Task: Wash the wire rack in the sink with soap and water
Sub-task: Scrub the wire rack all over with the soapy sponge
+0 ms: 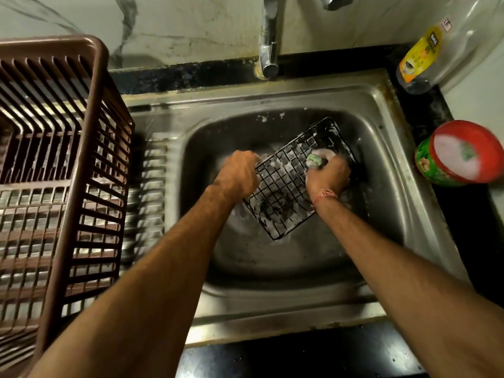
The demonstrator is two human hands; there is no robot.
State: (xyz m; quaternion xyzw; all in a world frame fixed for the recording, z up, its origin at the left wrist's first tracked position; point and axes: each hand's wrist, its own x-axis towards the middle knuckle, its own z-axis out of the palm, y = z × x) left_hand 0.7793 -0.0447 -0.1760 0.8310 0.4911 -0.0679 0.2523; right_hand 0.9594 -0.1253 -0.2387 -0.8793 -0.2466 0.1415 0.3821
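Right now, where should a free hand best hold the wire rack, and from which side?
Probably the left edge of the rack, from the left, as the left hand grips it now. The rack lies tilted in the sink; the right hand scrubs with a sponge on the right.

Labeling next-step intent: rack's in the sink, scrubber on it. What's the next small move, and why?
Probably drag the green scrubber in the right hand down toward the near end of the wire rack. The left hand grips its left edge, steadying it; suds show across the grid, and the faucet shows no running water.
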